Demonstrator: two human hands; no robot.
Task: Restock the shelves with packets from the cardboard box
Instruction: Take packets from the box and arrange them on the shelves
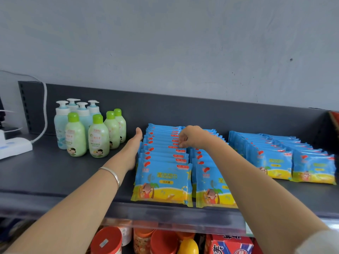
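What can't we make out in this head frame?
Cardboard box: outside the head view.
Second packet row: middle hidden behind the right forearm.
How many packets the right hand pinches: its curled fingers cover that.
Lower-shelf jars: cut by bottom edge, blurred.
Bottle labels: print too small.
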